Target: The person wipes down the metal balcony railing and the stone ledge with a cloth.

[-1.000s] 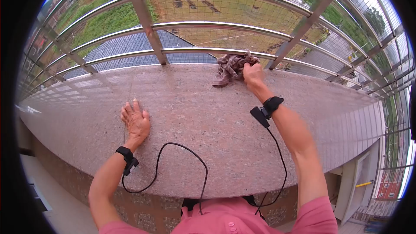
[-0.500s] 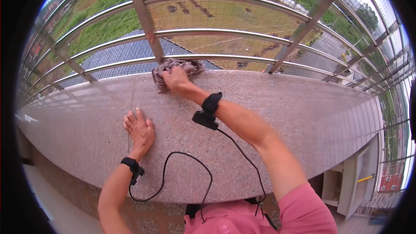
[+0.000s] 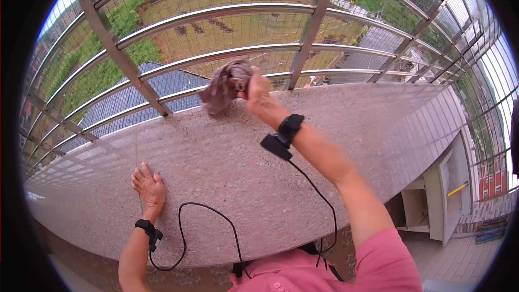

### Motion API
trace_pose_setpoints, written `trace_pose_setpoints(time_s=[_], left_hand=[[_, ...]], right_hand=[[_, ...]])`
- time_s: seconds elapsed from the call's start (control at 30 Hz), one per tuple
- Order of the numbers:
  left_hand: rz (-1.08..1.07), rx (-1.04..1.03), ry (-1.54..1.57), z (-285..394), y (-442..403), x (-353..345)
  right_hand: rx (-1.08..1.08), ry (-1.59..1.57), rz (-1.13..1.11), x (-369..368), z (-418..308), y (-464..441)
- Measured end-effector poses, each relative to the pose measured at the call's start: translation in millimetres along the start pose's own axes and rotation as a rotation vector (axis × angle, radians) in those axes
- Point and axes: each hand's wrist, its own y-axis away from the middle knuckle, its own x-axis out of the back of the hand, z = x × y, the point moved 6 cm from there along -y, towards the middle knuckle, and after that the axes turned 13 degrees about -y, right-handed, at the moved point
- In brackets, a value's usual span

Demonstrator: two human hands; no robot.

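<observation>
A crumpled greyish-brown cloth [image 3: 220, 87] is bunched in my right hand [image 3: 256, 93], whose fingers are closed around it. It hangs by the far edge of the speckled pinkish stone slab [image 3: 227, 157], in front of the lower rails. Whether its lower end touches the stone I cannot tell. My left hand [image 3: 150, 190] rests palm down on the slab at the near left, fingers stretched out and holding nothing. Each wrist wears a black strap with a small box, and a black cable [image 3: 208, 208] runs between them across the stone.
A metal railing [image 3: 186, 64] with wire mesh curves along the slab's far edge. Beyond it lie a dark roof, grass and a road. At the lower right, below the slab, stands an open cabinet [image 3: 416, 208] whose door bears a yellow strip [image 3: 457, 189].
My right hand has moved right along the railing, and the cloth now looks gathered up rather than pressed on the slab. The view has turned right. My left hand stays flat.
</observation>
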Motion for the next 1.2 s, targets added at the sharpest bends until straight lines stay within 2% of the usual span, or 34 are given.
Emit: trace_pose_setpoints(time_s=[0.07,0.17,0.23,0.27,0.33,0.37,0.4,0.47,0.53,0.63,0.7,0.8,0.87,0.93,1.07,1.13,1.2], left_hand=[[0.002,0.001,-0.016,0.9,0.1,0.9],[-0.003,0.011,-0.030,-0.4,-0.9,-0.6],[-0.013,0.014,-0.020,0.1,0.8,3.2],[-0.025,0.010,-0.007,0.6,-0.7,4.7],[-0.017,0.027,-0.007,-1.0,-1.7,0.9],[-0.020,0.032,-0.015,-0.8,-1.0,-1.5],[-0.023,0.038,-0.015,0.5,-0.5,2.6],[-0.061,-0.008,0.087,5.5,2.7,16.7],[-0.045,0.010,0.062,1.6,3.3,12.8],[-0.001,0.021,0.017,-2.2,0.1,0.6],[0.012,0.032,0.000,-1.7,-0.2,2.0],[-0.008,0.017,0.034,-0.8,-0.2,5.0],[-0.006,0.014,0.048,-0.6,-0.5,2.5],[-0.012,0.022,0.056,0.0,0.2,4.9],[-0.011,-0.001,0.086,0.2,0.9,7.1],[-0.019,0.011,0.094,-1.2,1.7,4.9],[-0.021,0.019,0.113,0.0,0.2,2.6]], right_hand=[[0.135,0.077,0.090,37.8,-39.9,-22.7],[0.249,0.183,0.074,82.5,-81.1,-37.2],[0.441,0.644,-0.035,88.4,-85.4,-25.1],[0.449,0.643,-0.050,94.6,-81.6,-26.5],[0.907,1.016,-0.099,92.8,-88.5,-14.2],[0.811,0.956,-0.078,89.4,-91.3,-6.6],[0.809,0.959,-0.084,78.6,-100.7,5.3],[0.977,0.813,-0.198,48.5,-123.3,35.5],[1.140,0.728,-0.280,28.2,-149.7,46.2],[1.193,0.714,-0.311,9.1,-158.4,41.7],[1.405,0.882,-0.227,-1.6,-144.6,47.8],[1.382,1.002,-0.154,-25.2,-124.5,42.3],[1.310,1.033,-0.202,-47.4,-103.6,46.4],[1.066,1.082,-0.440,-88.6,-64.1,65.6],[0.983,1.151,-0.596,-158.3,0.6,88.7],[0.967,1.193,-0.601,-188.9,21.0,94.2],[0.937,1.272,-0.508,-198.8,26.6,101.2]])
